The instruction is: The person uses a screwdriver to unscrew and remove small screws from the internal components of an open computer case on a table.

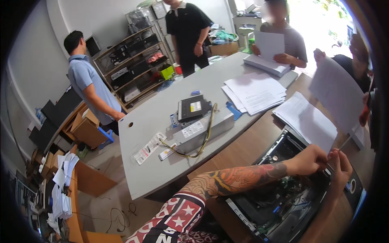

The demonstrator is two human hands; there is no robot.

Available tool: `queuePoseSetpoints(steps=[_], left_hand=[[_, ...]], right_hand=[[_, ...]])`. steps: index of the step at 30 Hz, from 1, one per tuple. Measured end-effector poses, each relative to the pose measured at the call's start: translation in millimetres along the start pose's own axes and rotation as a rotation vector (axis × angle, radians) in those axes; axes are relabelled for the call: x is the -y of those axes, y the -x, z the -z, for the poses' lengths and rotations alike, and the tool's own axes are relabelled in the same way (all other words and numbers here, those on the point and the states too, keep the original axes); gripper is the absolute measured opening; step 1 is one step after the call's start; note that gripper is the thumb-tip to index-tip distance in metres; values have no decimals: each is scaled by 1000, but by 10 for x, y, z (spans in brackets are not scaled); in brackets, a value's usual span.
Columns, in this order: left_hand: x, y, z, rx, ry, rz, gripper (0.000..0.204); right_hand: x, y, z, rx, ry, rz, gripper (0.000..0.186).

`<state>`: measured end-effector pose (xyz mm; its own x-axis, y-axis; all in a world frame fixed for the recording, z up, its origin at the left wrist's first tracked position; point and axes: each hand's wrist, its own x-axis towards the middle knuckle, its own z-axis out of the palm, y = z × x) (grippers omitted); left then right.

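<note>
Evidently, two work surfaces are set side by side: a grey table (154,117), pierced by one round hole, and a brown wooden table (229,160). Behind them, one shelving rack (131,58) is loaded with equipment, and at the left a wooden desk (93,175) is piled with papers (65,190). Strong light is let in from the upper right.

One opened computer case (279,198) is laid over the brown table, below the hands, its inside parts exposed. It is crossed by the tattooed left forearm. The left hand (310,160) is closed, its fingers curled; the right hand (340,168) is brought close to it, with fingertips bent together. A thin pale rod (345,141) is seen at the right fingertips, but whether anything is gripped by either hand cannot be told.

On the grey table are counted one metal power supply (221,128) with a yellow-and-black cable (209,128), one black disc drive (195,108) and two paper stacks (257,93); a third stack (310,119) is placed beside the case. Four other people are seen, two standing; two raised sheets (270,45) are held by the other two.
</note>
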<state>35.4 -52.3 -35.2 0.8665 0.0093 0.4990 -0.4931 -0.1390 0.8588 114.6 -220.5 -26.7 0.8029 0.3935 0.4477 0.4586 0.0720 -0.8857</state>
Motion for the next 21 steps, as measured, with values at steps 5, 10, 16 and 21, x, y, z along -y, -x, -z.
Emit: queuePoseSetpoints(steps=[5,10,16,21], left_hand=[[0,23,14,30,53,22,5],[-69,15,-27,29,143,45,7],[17,23,-24,31,15,-37,8],[29,20,1,95,2,-65,11]], right_hand=[[115,27,-117,51,-18,33,29],[228,51,-119,79,-15,34,30],[140,55,-133,73,-17,47,26],[-13,3,-45,83,-58,75,15]])
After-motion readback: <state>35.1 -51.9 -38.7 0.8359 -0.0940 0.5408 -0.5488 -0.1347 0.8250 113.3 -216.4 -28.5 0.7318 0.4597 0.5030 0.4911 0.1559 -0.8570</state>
